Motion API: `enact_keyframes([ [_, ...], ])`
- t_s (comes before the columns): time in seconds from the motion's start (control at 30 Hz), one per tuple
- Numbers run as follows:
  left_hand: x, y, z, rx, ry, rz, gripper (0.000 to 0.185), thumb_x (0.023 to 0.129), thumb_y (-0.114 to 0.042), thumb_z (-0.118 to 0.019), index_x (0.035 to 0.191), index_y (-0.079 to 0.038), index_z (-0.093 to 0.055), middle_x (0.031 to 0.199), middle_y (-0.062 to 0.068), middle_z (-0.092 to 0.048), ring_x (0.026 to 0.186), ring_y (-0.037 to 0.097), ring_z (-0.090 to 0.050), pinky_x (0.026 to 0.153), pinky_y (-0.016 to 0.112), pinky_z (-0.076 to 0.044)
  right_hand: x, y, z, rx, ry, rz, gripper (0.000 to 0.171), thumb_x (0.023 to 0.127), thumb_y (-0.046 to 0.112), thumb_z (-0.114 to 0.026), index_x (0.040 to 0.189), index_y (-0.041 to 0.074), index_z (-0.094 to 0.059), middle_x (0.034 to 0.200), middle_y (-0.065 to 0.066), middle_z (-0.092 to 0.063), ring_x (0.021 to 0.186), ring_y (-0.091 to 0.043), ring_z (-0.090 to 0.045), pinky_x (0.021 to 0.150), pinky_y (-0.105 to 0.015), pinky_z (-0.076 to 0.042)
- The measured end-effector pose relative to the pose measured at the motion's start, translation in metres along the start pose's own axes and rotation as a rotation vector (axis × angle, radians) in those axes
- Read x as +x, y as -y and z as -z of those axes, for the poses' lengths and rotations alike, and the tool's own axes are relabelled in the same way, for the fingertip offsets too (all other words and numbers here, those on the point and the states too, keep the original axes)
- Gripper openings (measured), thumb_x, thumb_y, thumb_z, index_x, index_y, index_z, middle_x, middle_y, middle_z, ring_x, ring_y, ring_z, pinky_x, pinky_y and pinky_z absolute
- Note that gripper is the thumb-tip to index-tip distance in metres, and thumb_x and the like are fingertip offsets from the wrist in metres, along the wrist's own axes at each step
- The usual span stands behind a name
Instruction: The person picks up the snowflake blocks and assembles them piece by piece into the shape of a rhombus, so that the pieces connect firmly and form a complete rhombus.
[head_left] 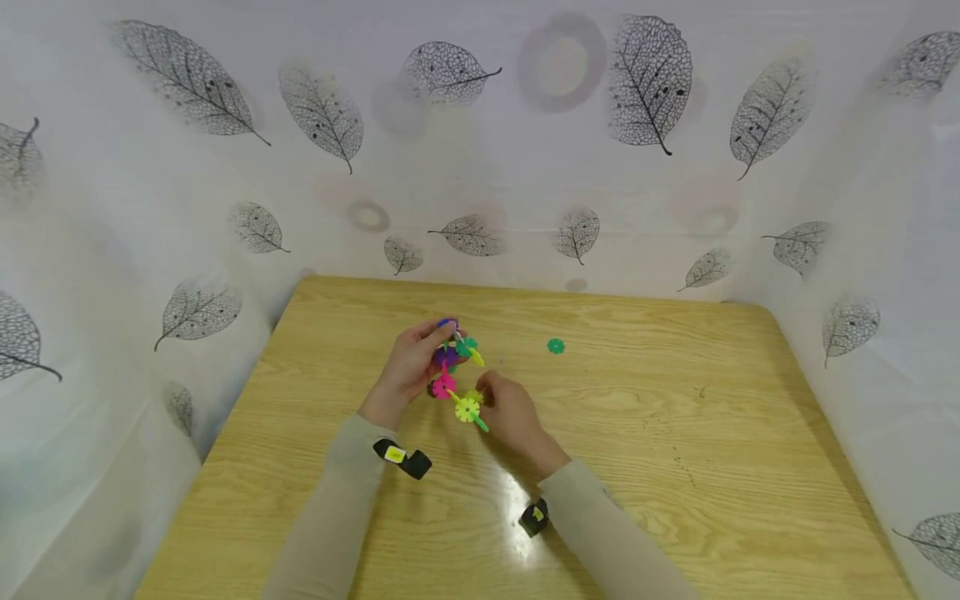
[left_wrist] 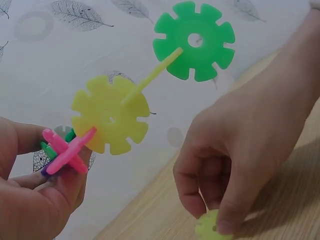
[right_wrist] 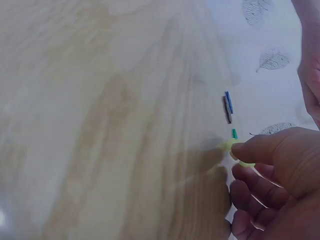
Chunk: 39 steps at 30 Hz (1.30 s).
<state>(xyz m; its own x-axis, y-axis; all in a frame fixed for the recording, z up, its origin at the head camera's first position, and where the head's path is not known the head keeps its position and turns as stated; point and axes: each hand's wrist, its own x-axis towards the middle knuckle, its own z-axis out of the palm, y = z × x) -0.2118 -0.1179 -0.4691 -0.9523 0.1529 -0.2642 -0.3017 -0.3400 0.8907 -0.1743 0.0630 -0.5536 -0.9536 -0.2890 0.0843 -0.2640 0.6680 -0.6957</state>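
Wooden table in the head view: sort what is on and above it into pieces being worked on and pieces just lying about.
In hand:
- cluster of snowflake discs, held by the left hand
- yellow-green disc, pinched by the right hand

Lying about:
- single green disc, alone on the table, apart from both hands
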Motion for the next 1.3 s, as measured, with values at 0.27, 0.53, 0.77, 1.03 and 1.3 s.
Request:
enact_keyframes([
  [0.27, 0.001, 0.0, 0.001, -0.01, -0.003, 0.011, 0.036, 0.102, -0.019, -0.058, 0.129, 0.004, -0.056, 0.111, 0.016, -0.066, 0.086, 0.014, -0.071, 0.09, 0.04, -0.058, -0.003, 0.001, 0.014, 0.246, -0.011, -0.097, 0.016, 0.087, 0.01, -0.068, 0.102, 0.004, -0.068, 0.08, -0.002, -0.065, 0.072, -0.013, -0.06, 0.064, -0.027, -0.055],
  [0.53, 0.001, 0.001, 0.0, -0.006, -0.015, 0.02, 0.038, 0.102, -0.018, -0.058, 0.132, 0.005, -0.055, 0.123, 0.025, -0.061, 0.087, 0.014, -0.072, 0.082, 0.033, -0.061, -0.008, 0.005, 0.033, 0.353, -0.033, -0.127, 0.011, 0.091, 0.015, -0.071, 0.091, 0.004, -0.07, 0.073, -0.003, -0.069, 0.063, -0.015, -0.063, 0.056, -0.024, -0.054],
  [0.77, 0.001, 0.002, 0.001, -0.012, -0.003, 0.016, 0.038, 0.101, -0.017, -0.059, 0.131, 0.005, -0.055, 0.103, 0.009, -0.069, 0.085, 0.014, -0.072, 0.084, 0.035, -0.061, -0.013, 0.012, 0.051, 0.469, -0.018, -0.127, 0.016, 0.094, 0.017, -0.069, 0.091, 0.001, -0.07, 0.074, -0.008, -0.072, 0.069, -0.036, -0.069, 0.061, -0.04, -0.061],
  [1.03, 0.002, 0.001, 0.0, 0.009, 0.008, 0.01, 0.04, 0.101, -0.019, -0.059, 0.132, 0.006, -0.054, 0.105, 0.01, -0.067, 0.087, 0.015, -0.071, 0.087, 0.038, -0.06, -0.02, 0.026, 0.066, 0.539, 0.015, -0.16, 0.025, 0.099, 0.025, -0.062, 0.088, 0.006, -0.073, 0.075, -0.014, -0.071, 0.072, -0.042, -0.065, 0.055, -0.033, -0.054],
  [1.3, 0.001, 0.001, -0.002, 0.028, 0.012, 0.012, 0.038, 0.1, -0.02, -0.061, 0.13, 0.004, -0.057, 0.109, 0.013, -0.067, 0.086, 0.016, -0.072, 0.089, 0.041, -0.058, -0.024, 0.03, 0.071, 0.633, -0.012, -0.107, 0.026, 0.1, 0.024, -0.059, 0.088, 0.006, -0.074, 0.071, -0.009, -0.07, 0.063, -0.022, -0.062, 0.063, -0.044, -0.058],
])
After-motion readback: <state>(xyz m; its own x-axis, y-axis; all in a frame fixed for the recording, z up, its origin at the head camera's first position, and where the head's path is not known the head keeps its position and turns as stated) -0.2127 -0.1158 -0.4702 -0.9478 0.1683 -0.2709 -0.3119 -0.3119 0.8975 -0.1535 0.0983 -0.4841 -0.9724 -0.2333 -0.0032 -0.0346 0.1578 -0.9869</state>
